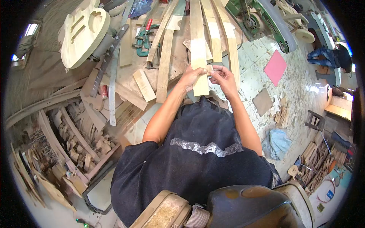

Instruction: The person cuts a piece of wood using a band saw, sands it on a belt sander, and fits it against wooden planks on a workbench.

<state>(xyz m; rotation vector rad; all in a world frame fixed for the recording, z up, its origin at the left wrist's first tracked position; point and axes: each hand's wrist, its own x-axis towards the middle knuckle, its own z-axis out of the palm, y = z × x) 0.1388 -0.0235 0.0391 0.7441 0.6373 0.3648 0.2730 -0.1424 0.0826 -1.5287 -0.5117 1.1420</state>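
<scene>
My left hand [190, 78] is closed around the near part of a long pale wooden board [198, 51], its thumb lying across the top face. At the board's right edge, my right hand [225, 79] has thumb and fingers pinched on a small pale piece of wood [209, 69], which touches or nearly touches the board and my left thumb. The fingers partly hide this piece. Beside the held board lie more long wooden strips, one to the left [165, 66] and others to the right [213, 41].
Green clamps [143, 42] and a short wood block [144, 84] lie on the bench at left. A guitar-shaped wooden body [84, 36] stands further left. A green machine [258, 21] is at upper right. Another person [334, 57] is at far right.
</scene>
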